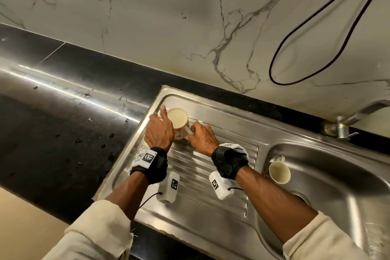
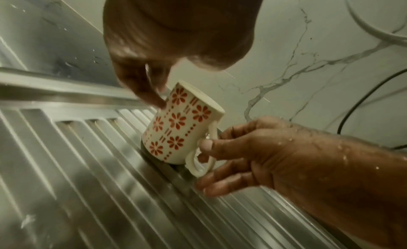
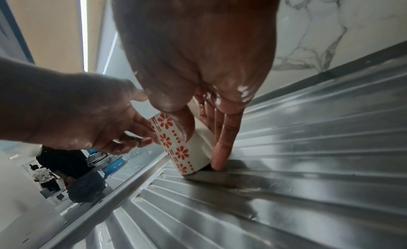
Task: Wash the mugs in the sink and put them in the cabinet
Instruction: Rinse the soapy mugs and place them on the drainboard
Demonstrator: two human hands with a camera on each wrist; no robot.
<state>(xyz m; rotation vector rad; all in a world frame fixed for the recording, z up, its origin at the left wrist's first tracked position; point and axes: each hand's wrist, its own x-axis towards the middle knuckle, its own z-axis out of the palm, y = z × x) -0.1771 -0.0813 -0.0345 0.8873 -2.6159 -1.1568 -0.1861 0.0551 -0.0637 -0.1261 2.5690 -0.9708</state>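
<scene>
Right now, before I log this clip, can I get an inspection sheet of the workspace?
Surface: steel drainboard, ribbed, wet.
Job's things: flowered mug upright on drainboard; plain mug lying in sink basin.
Clutter: nothing seen.
Grippers: left hand touches the flowered mug's side; right hand pinches its handle, fingers wet.
Cables: black cable looping on wall.
Surroundings: marble wall, black counter, tap.

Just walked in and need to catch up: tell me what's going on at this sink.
A person is handling a flowered mug standing on the ribbed drainboard. The right hand pinches its handle, while the left hand touches its side near the rim. A second mug waits in the sink basin. No water shows at the tap, and no cabinet is visible.
</scene>
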